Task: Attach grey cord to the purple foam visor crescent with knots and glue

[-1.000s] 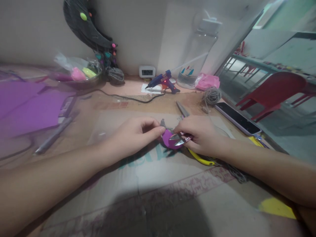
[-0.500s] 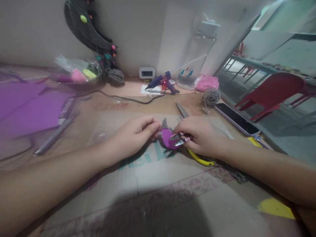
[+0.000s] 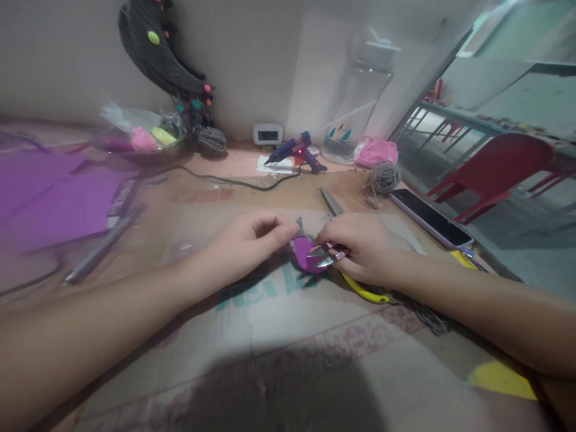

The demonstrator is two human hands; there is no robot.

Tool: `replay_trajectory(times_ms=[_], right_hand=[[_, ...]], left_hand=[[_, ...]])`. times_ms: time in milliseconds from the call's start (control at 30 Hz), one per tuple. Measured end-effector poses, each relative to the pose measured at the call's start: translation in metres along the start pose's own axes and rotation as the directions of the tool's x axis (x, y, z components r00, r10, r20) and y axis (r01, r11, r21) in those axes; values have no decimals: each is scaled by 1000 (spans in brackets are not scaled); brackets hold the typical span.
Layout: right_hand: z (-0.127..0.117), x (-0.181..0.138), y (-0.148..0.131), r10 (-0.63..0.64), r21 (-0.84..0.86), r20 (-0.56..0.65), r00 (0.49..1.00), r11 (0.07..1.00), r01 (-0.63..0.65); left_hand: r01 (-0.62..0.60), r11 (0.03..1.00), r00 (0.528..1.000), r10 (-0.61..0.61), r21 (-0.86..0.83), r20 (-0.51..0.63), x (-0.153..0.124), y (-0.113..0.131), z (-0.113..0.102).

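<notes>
A small purple crescent [image 3: 306, 255], its upper tip wrapped in grey yarn [image 3: 300, 227], is in the fingers of my right hand [image 3: 362, 246]. The same hand also has a shiny, V-shaped metal piece [image 3: 330, 259], whose points lie over the crescent; its exact kind is unclear. My left hand [image 3: 258, 240] is closed in a pinch beside the yarn-wrapped tip, and whatever is between thumb and finger is too small to make out. Under my right hand lie yellow-handled scissors [image 3: 366, 293], partly hidden, with the blades pointing away.
A blue glue gun [image 3: 294, 150] with a lit red light rests at the back, near a small clock [image 3: 267, 134] and a clear bottle [image 3: 360, 102]. Grey yarn [image 3: 384, 177] and a phone [image 3: 432, 217] are on the right. Purple sheets [image 3: 54, 198] and a bowl [image 3: 148, 153] occupy the left.
My left thumb has shifted slightly up and right, closer to the crescent's grey tip, and the fingers have arched. My right hand, crescent and metal piece stay almost in place.
</notes>
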State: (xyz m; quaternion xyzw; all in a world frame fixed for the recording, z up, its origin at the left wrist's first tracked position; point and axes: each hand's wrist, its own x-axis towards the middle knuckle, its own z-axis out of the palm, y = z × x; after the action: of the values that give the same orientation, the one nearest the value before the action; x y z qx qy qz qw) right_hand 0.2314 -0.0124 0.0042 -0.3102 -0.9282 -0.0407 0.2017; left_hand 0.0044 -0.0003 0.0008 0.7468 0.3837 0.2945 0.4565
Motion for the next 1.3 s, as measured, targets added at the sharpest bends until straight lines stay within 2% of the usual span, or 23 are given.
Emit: replay_trajectory(times_ms=[133, 400, 600, 767, 867, 1300], right_hand=[[0, 0, 0, -37, -7, 1, 999, 999, 38], [1, 0, 0, -58, -25, 10, 998, 998, 59], [1, 0, 0, -54, -24, 19, 998, 998, 54], [0, 0, 0, -54, 9, 19, 998, 999, 54], [-1, 1, 0, -70, 38, 39, 997, 997, 68], [0, 1, 2, -55, 97, 49, 997, 994, 50]], left_hand=[[57, 998, 998, -57, 14, 0, 0, -1, 1], [20, 999, 1000, -20, 43, 10, -1, 0, 0], [44, 998, 998, -45, 45, 33, -1, -1, 0], [79, 995, 997, -78, -64, 17, -1, 1, 0], [56, 998, 998, -56, -25, 5, 0, 2, -1], [62, 998, 994, -60, -27, 87, -1, -1, -2]])
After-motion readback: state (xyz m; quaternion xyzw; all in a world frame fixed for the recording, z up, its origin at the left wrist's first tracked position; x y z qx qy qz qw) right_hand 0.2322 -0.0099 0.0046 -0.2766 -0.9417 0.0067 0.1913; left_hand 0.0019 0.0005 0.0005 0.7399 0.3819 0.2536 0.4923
